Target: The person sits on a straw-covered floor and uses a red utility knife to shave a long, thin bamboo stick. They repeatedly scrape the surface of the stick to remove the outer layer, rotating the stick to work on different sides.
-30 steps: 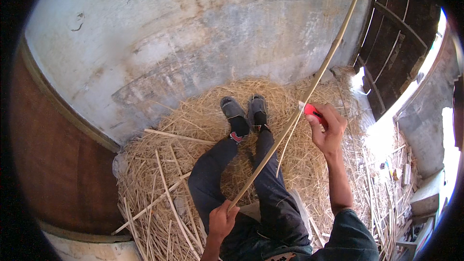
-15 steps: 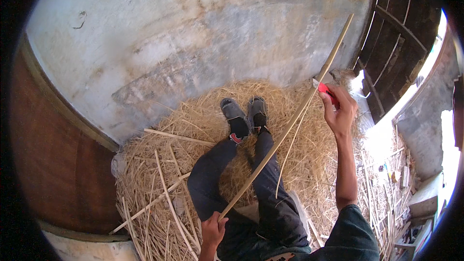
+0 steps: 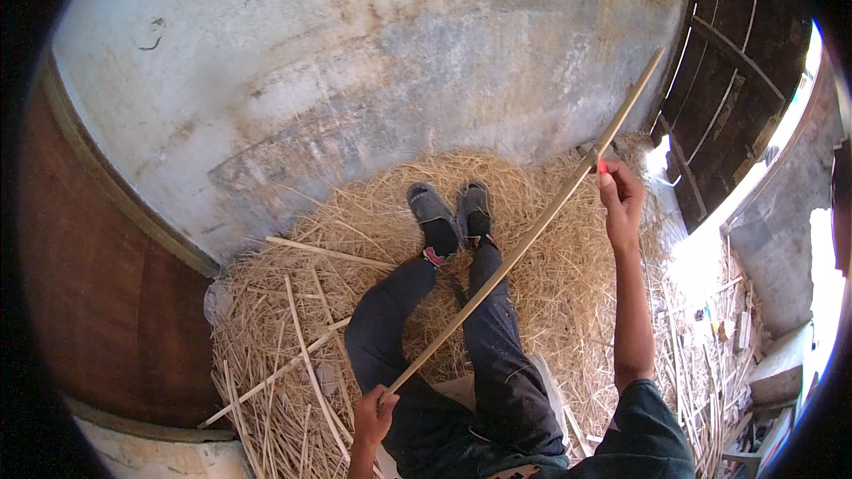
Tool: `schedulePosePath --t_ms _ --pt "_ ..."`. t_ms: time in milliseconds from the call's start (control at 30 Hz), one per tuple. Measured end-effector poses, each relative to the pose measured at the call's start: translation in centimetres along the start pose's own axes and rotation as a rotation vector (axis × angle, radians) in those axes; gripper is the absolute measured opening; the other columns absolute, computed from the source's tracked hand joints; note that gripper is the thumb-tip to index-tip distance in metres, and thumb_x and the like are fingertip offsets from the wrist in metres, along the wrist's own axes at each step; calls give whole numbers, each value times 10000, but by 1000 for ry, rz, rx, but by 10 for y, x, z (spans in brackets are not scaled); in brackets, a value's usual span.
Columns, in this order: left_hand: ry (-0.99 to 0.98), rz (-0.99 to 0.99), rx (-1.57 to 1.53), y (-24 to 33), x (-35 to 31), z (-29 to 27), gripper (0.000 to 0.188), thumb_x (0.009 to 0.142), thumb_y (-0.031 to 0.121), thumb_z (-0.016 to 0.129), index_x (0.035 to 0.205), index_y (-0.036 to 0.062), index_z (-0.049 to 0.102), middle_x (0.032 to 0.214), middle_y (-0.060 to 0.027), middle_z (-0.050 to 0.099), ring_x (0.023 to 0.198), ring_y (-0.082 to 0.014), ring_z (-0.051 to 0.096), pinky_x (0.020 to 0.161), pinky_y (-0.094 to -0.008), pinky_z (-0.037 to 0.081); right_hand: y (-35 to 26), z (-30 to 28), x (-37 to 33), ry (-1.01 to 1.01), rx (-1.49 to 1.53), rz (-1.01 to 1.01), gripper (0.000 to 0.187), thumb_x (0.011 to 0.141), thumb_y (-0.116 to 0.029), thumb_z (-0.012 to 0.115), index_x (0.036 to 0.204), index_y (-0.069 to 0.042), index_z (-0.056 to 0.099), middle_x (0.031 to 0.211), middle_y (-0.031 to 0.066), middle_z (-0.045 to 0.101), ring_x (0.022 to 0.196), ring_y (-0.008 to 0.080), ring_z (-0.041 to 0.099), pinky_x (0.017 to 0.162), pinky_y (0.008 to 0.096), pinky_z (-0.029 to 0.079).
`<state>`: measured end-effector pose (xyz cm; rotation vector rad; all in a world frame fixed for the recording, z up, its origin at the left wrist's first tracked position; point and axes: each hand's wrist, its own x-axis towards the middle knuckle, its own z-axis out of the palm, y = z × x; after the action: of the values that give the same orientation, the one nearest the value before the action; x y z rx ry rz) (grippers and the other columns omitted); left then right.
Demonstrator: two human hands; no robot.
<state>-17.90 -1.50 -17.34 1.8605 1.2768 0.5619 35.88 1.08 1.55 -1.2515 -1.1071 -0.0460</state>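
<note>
Head cam: L hand [image 3: 371, 417] gripped low end of long pale strip [image 3: 538, 228]; R hand [image 3: 625, 200] pinched small red tool [image 3: 603, 166], mostly hidden, at strip's upper pt. Strip ran diag. across R leg [image 3: 493, 337], above straw [image 3: 568, 266].

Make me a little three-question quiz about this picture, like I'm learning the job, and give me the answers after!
1. Pick one: where does the left hand grip the long stick?
A) At the far end
B) At the end nearer the person
C) Nowhere, it is off the stick

2. True or false: straw-like scraps lie on the floor around the grey shoes.

3. Fill in the colour: the right hand holds a small ___ tool at the stick.

Key: 1. B; 2. True; 3. red
</note>
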Motion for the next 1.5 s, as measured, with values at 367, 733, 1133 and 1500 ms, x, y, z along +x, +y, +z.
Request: schedulePosePath --t_ms 367,733,1133,1500 --pt "307 98 -44 -39 9 -17 445 920 401 769 808 14 579 656 -64 472 631 -193 491 590 -353 390 3 -27 -1 -640 96 200 479 927 -479 752 1137 -49 737 768 -40 582 641 63 457 560 252 331" --pt "470 180 138 -77 10 -28 282 826 201 819 818 36 591 768 -122 591 731 -324 517 713 -429 396 -20 -27 -3 -343 391 577 478 1006 -415 678 1292 -31 682 905 11 713 657 36 514 585 222 393" --pt "512 227 220 -67 8 -33 232 790 150 824 852 53 624 807 -129 629 760 -345 533 759 -437 391 -27 -1 -14 -424 -310 153 145 963 -87 655 1063 5 705 814 151 704 720 204 634 694 359 485" --pt "404 105 182 -110 0 -63 213 890 190 767 890 24 633 760 -145 607 650 -321 577 635 -446 452 -25 -38 23 -705 -192 275 154 993 -145 653 1052 -26 728 945 139 744 892 232 702 819 374 527"
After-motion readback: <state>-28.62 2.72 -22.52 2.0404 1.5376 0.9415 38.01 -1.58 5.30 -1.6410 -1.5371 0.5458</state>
